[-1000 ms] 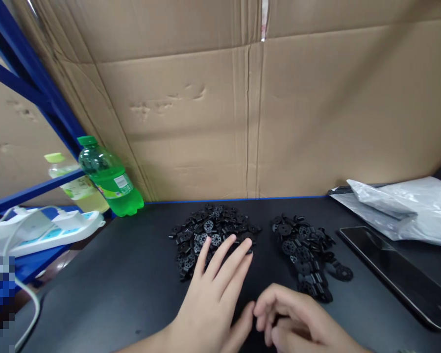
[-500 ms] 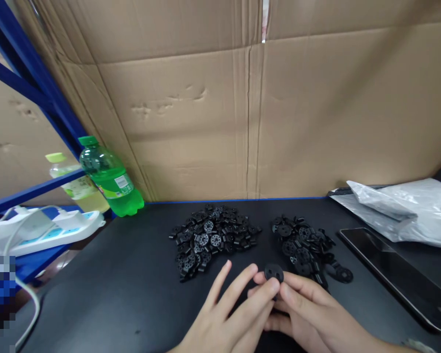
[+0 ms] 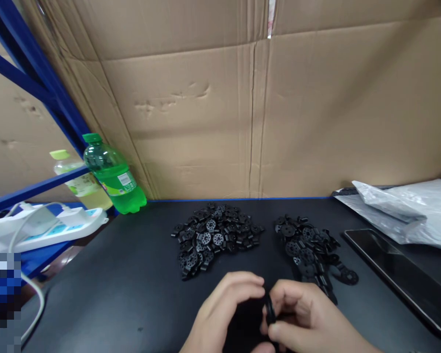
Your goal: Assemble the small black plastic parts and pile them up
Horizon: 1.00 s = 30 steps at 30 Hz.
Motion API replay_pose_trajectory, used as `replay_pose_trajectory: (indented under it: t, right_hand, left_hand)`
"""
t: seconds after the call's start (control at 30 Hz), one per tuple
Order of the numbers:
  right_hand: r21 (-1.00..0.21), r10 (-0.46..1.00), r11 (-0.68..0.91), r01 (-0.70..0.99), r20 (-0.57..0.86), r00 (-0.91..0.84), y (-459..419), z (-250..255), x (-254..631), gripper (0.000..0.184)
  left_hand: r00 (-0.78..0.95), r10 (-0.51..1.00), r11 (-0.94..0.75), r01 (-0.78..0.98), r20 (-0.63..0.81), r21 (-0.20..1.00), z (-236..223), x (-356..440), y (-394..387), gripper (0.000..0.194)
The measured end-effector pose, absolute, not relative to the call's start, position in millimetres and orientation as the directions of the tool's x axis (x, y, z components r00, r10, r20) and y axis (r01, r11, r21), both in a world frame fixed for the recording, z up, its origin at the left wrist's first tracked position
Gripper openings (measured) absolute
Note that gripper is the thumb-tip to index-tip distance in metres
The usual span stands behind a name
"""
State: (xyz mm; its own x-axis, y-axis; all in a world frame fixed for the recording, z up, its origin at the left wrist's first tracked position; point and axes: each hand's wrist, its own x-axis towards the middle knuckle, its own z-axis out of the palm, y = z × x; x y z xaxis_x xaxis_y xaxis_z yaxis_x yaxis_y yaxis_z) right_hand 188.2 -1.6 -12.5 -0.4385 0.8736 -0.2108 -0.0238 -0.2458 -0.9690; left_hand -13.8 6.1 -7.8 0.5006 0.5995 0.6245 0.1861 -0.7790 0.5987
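A small black round plastic part (image 3: 269, 309) is turned nearly edge-on between my hands, close to the table's front. My right hand (image 3: 306, 314) pinches it between thumb and fingers. On its other side my left hand (image 3: 222, 309) curves in a wide C, thumb well apart from the fingers. The left fingertips are right by the part's upper edge; whether they touch it I cannot tell. Beyond the hands lies a large heap of black round slotted parts (image 3: 215, 238). A smaller heap of black parts (image 3: 305, 247) sits behind my right hand.
On the right lie a black phone-like slab (image 3: 400, 279) and a grey plastic bag (image 3: 397, 211). At left stand a green bottle (image 3: 115, 176), a pale yellow bottle (image 3: 81, 186) and a white power strip (image 3: 73, 225) beside a blue frame (image 3: 51, 98). Cardboard (image 3: 194, 122) walls the back.
The black part has turned from face-up to edge-on and come slightly lower. My left fingers, spread before, are now bent with the thumb apart. The view has shifted slightly.
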Motion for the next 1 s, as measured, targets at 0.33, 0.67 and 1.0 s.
replay_pose_trajectory:
  t: [0.33, 0.67, 1.0]
  right_hand:
    - [-0.951, 0.849, -0.287, -0.113, -0.198, -0.490, -2.1, -15.0, 185.1, 0.035]
    - [-0.980, 0.769, -0.199, 0.006, -0.160, -0.618, -2.2, -10.7, 185.6, 0.052]
    - [-0.990, 0.679, -0.115, 0.076, -0.134, -0.722, 5.7, -14.6, 189.7, 0.062]
  left_hand:
    - [0.416, 0.780, -0.549, 0.096, 0.468, 0.830, -5.6, -4.9, 6.8, 0.028]
    - [0.512, 0.621, -0.700, 0.020, 0.594, 0.714, -1.6, -4.9, 7.0, 0.033]
    - [0.549, 0.631, -0.664, 0.015, 0.548, 0.748, -7.9, -8.5, 12.1, 0.028]
